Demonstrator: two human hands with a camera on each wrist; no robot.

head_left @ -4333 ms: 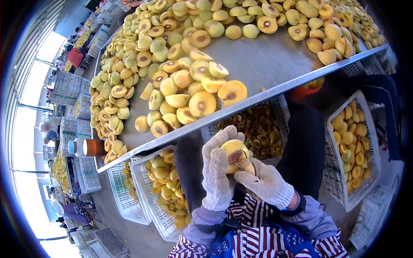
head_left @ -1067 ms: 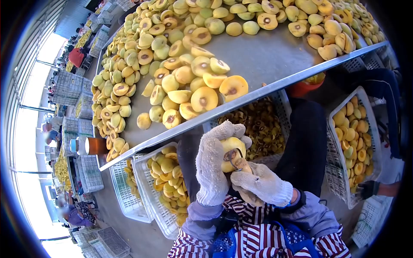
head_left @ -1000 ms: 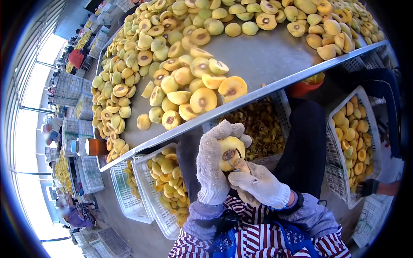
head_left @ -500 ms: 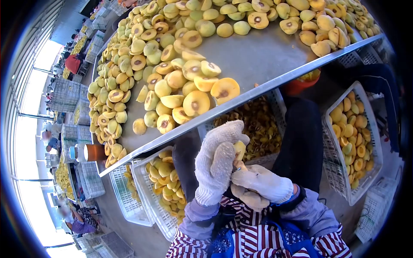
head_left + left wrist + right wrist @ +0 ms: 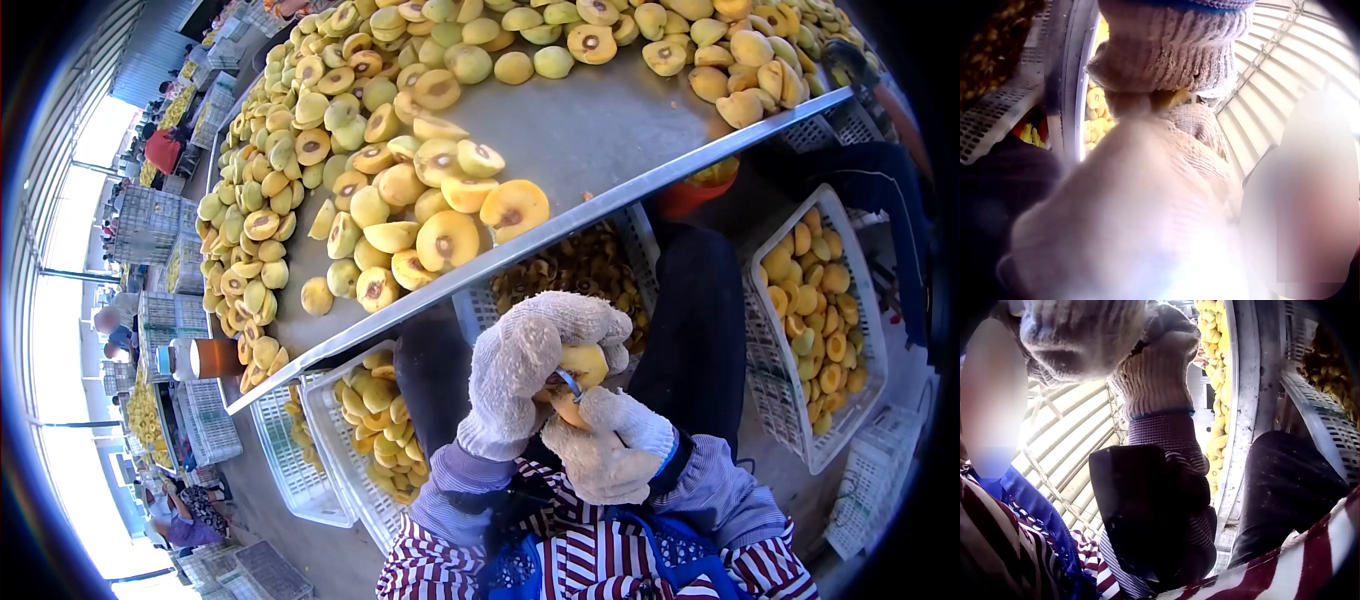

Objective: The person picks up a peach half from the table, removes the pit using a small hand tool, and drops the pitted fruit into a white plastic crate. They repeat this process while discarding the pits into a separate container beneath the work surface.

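In the head view my gloved left hand [image 5: 525, 370] curls over a yellow peach half [image 5: 585, 363] and holds it above my lap. My gloved right hand [image 5: 612, 450] grips a small pitting tool with a curved metal loop [image 5: 569, 384], which lies against the peach's cut side. A tan piece [image 5: 570, 408] shows beside the loop, and the right fingers hide the tool's handle. The left wrist view has a blurred glove [image 5: 1129, 212] below a knitted cuff [image 5: 1166, 50]. Gloves [image 5: 1079, 337] also fill the top of the right wrist view, where the peach is hidden.
A metal-edged table [image 5: 610, 130] bears heaped peach halves [image 5: 290, 170]. Below stand a crate of brown scraps [image 5: 640, 240], crates of peach halves [image 5: 757, 330] on both sides, and a red bucket [image 5: 690, 197]. An orange-brown container [image 5: 215, 357] is at the table's left corner.
The left hand has turned over the peach half and shifted right, so less of the cut face shows. The right hand has rolled, with the loop still at the fruit. The view has shifted slightly.
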